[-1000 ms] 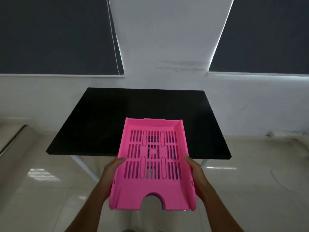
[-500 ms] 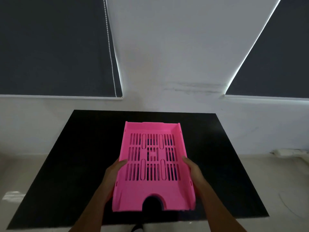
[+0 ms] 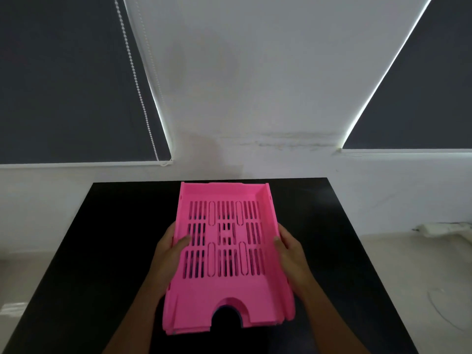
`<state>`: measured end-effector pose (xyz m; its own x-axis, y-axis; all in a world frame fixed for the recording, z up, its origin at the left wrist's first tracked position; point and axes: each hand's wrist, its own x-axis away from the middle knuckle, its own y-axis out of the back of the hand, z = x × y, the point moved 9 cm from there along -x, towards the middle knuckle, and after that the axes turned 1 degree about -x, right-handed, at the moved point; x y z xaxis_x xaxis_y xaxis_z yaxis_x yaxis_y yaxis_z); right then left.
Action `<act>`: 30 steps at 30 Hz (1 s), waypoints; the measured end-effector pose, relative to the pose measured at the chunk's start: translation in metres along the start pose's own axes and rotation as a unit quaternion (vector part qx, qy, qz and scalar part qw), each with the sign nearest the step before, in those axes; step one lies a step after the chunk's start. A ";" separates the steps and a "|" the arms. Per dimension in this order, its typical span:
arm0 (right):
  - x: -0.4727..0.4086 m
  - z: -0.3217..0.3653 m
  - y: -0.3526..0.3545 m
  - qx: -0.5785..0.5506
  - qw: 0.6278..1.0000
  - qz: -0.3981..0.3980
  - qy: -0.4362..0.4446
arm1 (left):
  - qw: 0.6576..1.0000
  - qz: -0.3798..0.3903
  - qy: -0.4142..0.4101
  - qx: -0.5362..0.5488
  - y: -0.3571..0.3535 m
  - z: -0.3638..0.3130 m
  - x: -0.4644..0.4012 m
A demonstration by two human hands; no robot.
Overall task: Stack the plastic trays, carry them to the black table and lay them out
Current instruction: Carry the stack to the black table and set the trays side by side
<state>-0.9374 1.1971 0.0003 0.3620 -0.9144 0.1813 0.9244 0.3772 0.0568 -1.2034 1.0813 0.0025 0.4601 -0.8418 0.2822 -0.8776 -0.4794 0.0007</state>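
A stack of pink plastic trays (image 3: 227, 284) with slotted bottoms is over the middle of the black table (image 3: 107, 251). Edges of lower trays show at the near end of the stack, one of them darker. My left hand (image 3: 169, 254) grips the stack's left wall, thumb inside on the slotted floor. My right hand (image 3: 290, 249) grips the right wall. Whether the stack rests on the tabletop or hovers just above it cannot be told.
The black table's far edge meets a white wall (image 3: 242, 85). Dark roller blinds (image 3: 63, 80) hang at the left and at the right, a bead cord (image 3: 135, 80) beside the left one. A pale floor (image 3: 421, 277) with a white power strip (image 3: 439, 228) lies to the right.
I have moved closer to the black table, which now fills the lower view. The tray stack has moved forward from the near edge to over the table's middle, and my left thumb is now inside it.
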 end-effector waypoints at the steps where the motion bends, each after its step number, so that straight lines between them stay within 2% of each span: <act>1: -0.001 0.006 0.007 0.001 1.000 0.002 0.007 | 1.000 -0.001 -0.007 -0.008 -0.006 -0.008 0.000; 8: -0.016 0.034 0.148 0.007 0.999 -0.036 0.027 | 0.997 0.016 -0.042 -0.058 -0.139 -0.047 -0.016; 12: -0.017 0.018 0.248 0.005 0.998 -0.067 0.000 | 0.997 0.059 -0.027 -0.052 -0.238 -0.025 -0.024; 16: -0.020 -0.021 0.310 0.008 0.996 -0.075 -0.037 | 0.996 0.070 0.029 -0.051 -0.300 0.021 -0.029; 22: -0.031 -0.070 0.306 0.042 0.993 -0.043 -0.098 | 0.988 0.023 0.129 -0.083 -0.304 0.082 -0.027; 30: -0.046 -0.093 0.288 0.091 0.987 -0.038 -0.129 | 0.982 -0.005 0.158 -0.108 -0.292 0.091 -0.039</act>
<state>-0.6766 1.3342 -0.0832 0.2279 -0.8821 0.4122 0.9026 0.3502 0.2504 -0.9525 1.2312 -0.0959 0.4343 -0.7024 0.5640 -0.8969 -0.3947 0.1992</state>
